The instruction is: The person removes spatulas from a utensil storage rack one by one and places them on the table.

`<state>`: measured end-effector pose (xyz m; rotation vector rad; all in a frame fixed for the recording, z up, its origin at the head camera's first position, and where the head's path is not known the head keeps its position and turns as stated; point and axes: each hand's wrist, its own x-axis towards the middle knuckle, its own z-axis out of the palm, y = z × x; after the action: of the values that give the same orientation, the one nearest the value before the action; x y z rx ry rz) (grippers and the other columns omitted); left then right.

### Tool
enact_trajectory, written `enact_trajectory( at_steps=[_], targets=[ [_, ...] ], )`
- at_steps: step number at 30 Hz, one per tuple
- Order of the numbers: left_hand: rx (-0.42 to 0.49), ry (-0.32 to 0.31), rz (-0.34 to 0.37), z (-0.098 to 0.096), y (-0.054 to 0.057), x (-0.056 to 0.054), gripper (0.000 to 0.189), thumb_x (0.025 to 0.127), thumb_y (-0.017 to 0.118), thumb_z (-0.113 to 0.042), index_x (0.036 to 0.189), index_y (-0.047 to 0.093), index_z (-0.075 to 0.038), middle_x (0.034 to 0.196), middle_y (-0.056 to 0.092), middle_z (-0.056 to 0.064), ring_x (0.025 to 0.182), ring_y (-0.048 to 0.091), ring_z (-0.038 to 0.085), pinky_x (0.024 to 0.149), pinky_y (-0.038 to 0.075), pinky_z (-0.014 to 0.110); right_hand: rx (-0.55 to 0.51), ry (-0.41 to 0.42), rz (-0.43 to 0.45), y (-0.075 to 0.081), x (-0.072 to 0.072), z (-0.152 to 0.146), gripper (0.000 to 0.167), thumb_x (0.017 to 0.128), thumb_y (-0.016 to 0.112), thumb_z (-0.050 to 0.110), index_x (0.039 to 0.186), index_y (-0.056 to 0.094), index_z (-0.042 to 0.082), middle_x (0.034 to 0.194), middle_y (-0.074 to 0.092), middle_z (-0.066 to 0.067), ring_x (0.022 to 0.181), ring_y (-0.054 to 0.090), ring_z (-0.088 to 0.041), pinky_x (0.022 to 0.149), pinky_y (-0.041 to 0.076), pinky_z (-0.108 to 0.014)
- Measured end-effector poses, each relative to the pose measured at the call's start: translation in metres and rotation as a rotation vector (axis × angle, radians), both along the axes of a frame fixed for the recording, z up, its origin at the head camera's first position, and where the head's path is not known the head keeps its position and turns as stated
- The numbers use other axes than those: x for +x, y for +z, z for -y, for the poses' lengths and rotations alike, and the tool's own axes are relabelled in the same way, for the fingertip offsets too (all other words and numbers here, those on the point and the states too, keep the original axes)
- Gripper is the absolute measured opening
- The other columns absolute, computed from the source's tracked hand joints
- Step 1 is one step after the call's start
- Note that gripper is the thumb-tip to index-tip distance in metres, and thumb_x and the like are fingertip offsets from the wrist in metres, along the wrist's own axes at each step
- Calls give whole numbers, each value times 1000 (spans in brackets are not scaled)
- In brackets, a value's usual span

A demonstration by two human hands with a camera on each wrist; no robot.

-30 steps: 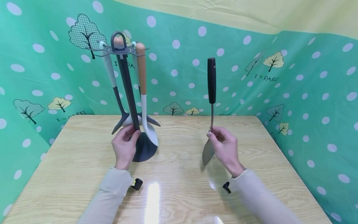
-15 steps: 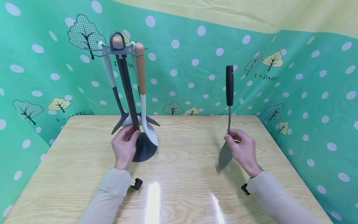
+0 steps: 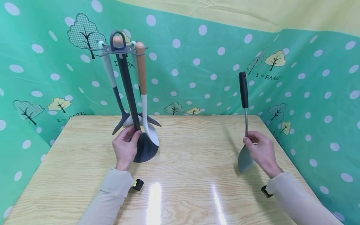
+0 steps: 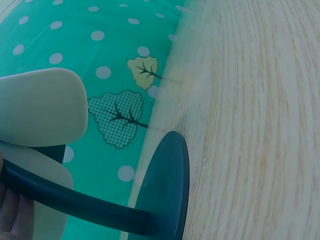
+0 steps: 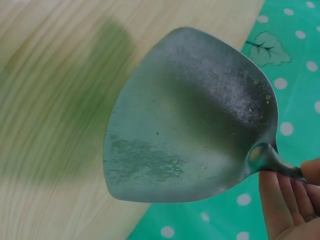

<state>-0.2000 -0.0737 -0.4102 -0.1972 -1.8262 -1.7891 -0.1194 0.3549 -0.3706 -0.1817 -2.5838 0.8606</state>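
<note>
With thumb and fingers my left hand [image 3: 125, 148] grips the black post [image 3: 127, 84] of a utensil stand, low down near its round base [image 4: 167, 185]. Several utensils hang from the stand's top ring, among them a white spoon [image 3: 152, 134] with a wooden handle and a dark grey utensil [image 3: 119, 101] with a pale handle. On the right side, my right hand [image 3: 261, 153] pinches a wok spatula by its thin metal shaft, just above the blade [image 5: 190, 120]. Its black handle [image 3: 243, 90] points up, leaning slightly left, and the scuffed blade points down over the table.
The wood-grain table [image 3: 185, 162] stretches between both hands. A green dotted cloth [image 3: 180, 87] with printed trees stands behind it and along both sides, close to my right hand. Small black wrist cameras sit at both cuffs.
My right hand has moved right and slightly nearer, carrying the wok spatula, whose handle now leans a little left. My left hand and the stand have stayed put.
</note>
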Motion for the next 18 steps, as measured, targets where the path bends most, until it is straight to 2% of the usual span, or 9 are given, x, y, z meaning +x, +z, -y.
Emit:
enact_trajectory(
  at_steps=[6,18],
  targets=[
    [-5,0,-9,0,1,0,22,82,70,7,104,67,11,96,68,26,81,69,20,75,54,20,86,30,8,-1,6,-19,18,95,58,13,106,68,4,94,68,-10,85,62,-22,64,47,-15],
    [-10,5,2,-1,1,1,23,82,70,7,104,67,11,96,68,25,81,69,20,75,55,20,178,16,60,-2,10,-52,17,92,60,7,103,67,-3,87,67,-15,74,61,-24,56,49,-21]
  ],
)
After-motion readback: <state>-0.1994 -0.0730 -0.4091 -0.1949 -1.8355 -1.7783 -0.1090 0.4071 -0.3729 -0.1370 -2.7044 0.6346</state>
